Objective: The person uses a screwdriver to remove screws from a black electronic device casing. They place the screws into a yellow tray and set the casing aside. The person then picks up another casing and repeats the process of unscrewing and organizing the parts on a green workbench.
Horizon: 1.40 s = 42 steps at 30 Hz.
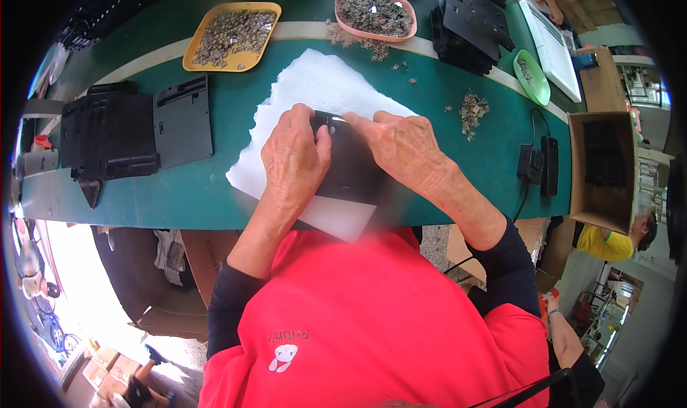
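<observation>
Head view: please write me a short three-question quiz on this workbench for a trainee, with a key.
1. True or false: the yellow tray stands to the left of the pink tray.
2. What do the left hand and the right hand both touch?
a) the pink tray
b) the black panel
c) a cardboard box
3. Fill in the colour: the small tray to the right of the pink one is ____.

Key: 1. True. 2. b. 3. Green.
</observation>
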Tool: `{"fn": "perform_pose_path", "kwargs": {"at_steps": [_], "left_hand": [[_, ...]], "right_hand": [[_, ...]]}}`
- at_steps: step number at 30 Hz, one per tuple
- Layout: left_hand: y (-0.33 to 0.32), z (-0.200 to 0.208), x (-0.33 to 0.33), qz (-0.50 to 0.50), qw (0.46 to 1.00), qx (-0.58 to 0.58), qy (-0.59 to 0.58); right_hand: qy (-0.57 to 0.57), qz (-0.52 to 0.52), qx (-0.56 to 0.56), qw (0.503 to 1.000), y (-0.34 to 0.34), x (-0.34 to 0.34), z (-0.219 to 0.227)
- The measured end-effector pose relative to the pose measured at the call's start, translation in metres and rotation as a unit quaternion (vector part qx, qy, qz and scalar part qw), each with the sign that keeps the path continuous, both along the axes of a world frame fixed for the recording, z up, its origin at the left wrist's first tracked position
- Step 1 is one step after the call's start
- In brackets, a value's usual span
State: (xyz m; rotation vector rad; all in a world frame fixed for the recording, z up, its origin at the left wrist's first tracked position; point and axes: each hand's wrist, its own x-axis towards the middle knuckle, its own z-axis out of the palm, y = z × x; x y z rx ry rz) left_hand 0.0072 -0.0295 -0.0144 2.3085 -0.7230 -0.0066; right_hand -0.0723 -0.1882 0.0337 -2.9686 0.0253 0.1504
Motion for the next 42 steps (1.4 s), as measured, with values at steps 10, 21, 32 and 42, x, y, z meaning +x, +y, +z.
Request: {"fn": "perform_pose_path", "kwargs": {"at_steps": [10, 21, 32, 42], "left_hand": [[-0.002, -0.001, 0.003, -0.009, 1.0, 0.003, -0.005], [-0.001, -0.003, 0.003, -0.003, 1.0, 0.004, 0.009], [0.001, -0.007, 0.004, -0.009, 1.0, 0.012, 0.003], [0.0, -0.007, 0.005, -0.027, 1.0, 0.005, -0.004]], "right_hand": [[0.058, 0.026, -0.02, 0.998, 0.002, 0.007, 0.004], [0.09, 0.033, -0.039, 0.995, 0.012, 0.02, 0.016], [0.096, -0.087, 0.068, 0.989, 0.026, 0.018, 0.015], [0.109, -0.063, 0.051, 0.991, 0.017, 0.014, 0.011]]}}
